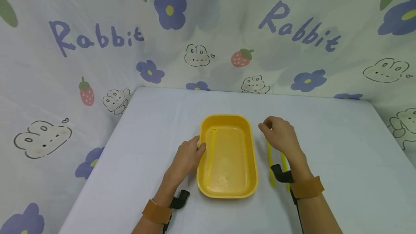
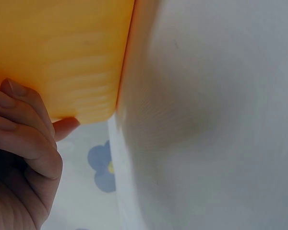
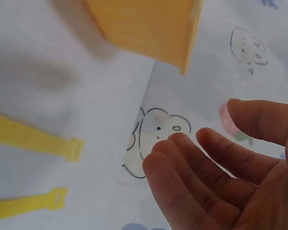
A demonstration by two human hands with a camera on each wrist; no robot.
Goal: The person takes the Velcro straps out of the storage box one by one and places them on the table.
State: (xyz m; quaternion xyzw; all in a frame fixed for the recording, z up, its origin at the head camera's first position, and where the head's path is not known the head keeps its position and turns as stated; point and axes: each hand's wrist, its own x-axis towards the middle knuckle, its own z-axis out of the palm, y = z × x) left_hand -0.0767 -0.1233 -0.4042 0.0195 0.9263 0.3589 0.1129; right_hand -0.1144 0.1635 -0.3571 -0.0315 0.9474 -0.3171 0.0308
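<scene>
From my end, at nine o'clock the left hand (image 1: 186, 157) grasps the side of the tray (image 1: 232, 158), fingers curled in. A careless tug there could skid the tray across the worktop (image 1: 156, 125) and jog the strip (image 1: 211, 157) lying inside, by the left wall. The tray's long axis runs twelve to six; that strip lies nearly parallel, its far end leaning slightly toward one.

Outside, between three and four o'clock, are the inner strip (image 3: 33, 136) and outer strip (image 3: 24, 204). Being flat and close together, I judge they could slip from a shallow pinch or get caught up as a pair. Both run lengthwise, slotted heads pointing just short of twelve. The right hand (image 1: 281, 135), at two o'clock, is released, thumb and fingers apart above their far ends.
</scene>
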